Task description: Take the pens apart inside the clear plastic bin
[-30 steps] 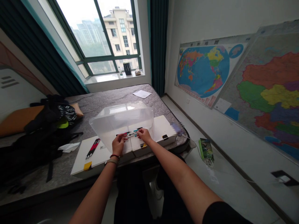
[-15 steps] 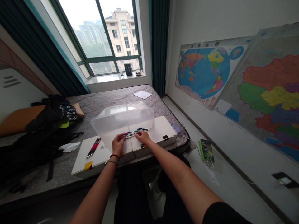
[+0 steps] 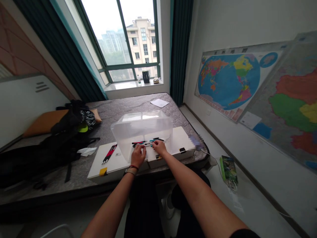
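Observation:
A clear plastic bin (image 3: 141, 127) stands on two white flat boxes (image 3: 116, 162) at the near edge of a grey mattress. Several pens (image 3: 148, 142), black, red and teal, lie in a row at the bin's front. My left hand (image 3: 138, 156) and my right hand (image 3: 159, 147) both rest at those pens with fingers curled, pinching them from the near side. A red bracelet and a watch band sit on my left wrist. Two more pens (image 3: 109, 154), red and black, lie apart on the left white box.
A black backpack (image 3: 56, 138) and an orange cushion (image 3: 43, 122) lie on the mattress at left, with a crumpled tissue (image 3: 86, 151) beside them. A white paper (image 3: 159, 103) lies near the window. A green packet (image 3: 229, 168) sits on the floor at right. Maps hang on the right wall.
The view has swung left, so everything sits further right in frame. My hands stay at the row of pens, the left one having closed in towards the right.

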Tool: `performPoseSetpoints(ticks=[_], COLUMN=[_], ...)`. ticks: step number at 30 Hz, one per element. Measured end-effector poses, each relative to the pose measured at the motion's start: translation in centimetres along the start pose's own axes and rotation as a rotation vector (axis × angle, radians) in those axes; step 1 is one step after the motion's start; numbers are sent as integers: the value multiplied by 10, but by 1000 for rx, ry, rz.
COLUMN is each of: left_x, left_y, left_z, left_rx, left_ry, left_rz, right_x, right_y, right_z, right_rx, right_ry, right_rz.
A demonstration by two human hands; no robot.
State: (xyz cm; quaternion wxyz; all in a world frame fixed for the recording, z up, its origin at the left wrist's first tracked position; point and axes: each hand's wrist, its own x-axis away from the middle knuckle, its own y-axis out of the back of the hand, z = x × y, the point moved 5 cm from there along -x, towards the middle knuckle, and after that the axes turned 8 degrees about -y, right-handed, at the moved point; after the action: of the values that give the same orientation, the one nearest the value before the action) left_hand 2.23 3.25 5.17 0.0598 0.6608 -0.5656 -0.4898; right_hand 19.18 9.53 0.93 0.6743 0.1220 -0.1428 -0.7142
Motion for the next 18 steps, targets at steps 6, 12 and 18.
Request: performPoseSetpoints(ticks=[6,12,18], left_x=[32,62,42], left_y=[32,105,145], left_z=[-31,-2,90], left_rx=[42,-157,-302], left_ry=[-19,229,533], left_rz=[29,-177,-249], right_x=[-2,-1,4], right_y=[-1,-1,3], right_z=[-2,-2,6], right_rx=[23,25,93], right_ry=[18,-11,3], right_rz=[-11,-12,-17])
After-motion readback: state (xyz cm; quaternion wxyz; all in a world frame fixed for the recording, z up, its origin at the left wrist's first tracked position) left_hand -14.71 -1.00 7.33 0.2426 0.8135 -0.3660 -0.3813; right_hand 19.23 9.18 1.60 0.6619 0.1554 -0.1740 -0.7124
